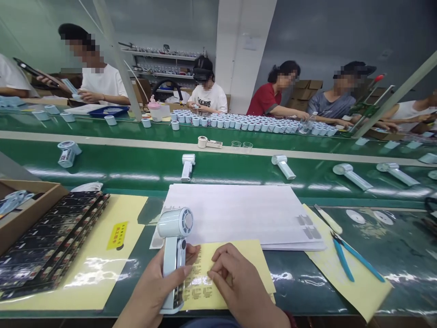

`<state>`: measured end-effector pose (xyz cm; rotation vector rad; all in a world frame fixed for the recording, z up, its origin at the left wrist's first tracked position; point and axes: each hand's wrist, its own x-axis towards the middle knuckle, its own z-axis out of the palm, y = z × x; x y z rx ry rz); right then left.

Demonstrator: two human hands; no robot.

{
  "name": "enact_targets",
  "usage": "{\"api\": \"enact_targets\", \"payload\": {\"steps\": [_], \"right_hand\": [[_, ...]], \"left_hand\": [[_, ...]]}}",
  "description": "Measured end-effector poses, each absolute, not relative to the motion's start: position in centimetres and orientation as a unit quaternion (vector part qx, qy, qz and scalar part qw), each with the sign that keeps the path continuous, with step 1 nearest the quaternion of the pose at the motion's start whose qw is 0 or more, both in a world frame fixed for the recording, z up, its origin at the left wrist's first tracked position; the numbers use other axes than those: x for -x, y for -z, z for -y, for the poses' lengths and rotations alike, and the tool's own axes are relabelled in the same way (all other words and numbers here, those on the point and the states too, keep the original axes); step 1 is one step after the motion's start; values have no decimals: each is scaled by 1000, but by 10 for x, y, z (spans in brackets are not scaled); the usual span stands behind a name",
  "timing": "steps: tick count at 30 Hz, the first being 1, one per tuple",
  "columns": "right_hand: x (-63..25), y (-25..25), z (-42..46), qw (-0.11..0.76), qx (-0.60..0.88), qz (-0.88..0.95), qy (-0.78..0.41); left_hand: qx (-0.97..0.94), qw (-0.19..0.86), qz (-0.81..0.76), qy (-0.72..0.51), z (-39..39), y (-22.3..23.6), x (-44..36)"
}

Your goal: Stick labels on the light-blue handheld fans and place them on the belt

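My left hand point(153, 284) grips the handle of a pale blue hand-held fan point(175, 248), held upright with its round head toward the belt. My right hand point(235, 278) rests on a yellow sticker sheet point(252, 259) just right of the fan, thumb and forefinger pinched at a small label on the sheet. Rows of small printed labels point(198, 291) lie between my two hands. A stack of white backing sheets point(235, 212) sits just beyond the yellow sheet.
A black tray stack point(51, 241) and a cardboard box point(27, 209) lie at the left. Blue-handled tweezers point(351, 259) lie on the right. The green conveyor point(136, 159) carries several fans point(187, 166). Several people sit across the belt behind rows of small cups point(239, 123).
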<state>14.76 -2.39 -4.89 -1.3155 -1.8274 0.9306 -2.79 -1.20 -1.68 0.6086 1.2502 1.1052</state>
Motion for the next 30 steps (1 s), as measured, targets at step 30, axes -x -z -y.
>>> {"api": "enact_targets", "payload": {"steps": [30], "right_hand": [[-152,45,30,337,483,752,-296]], "left_hand": [[-292,610,-573,-462,13,13,25]]}}
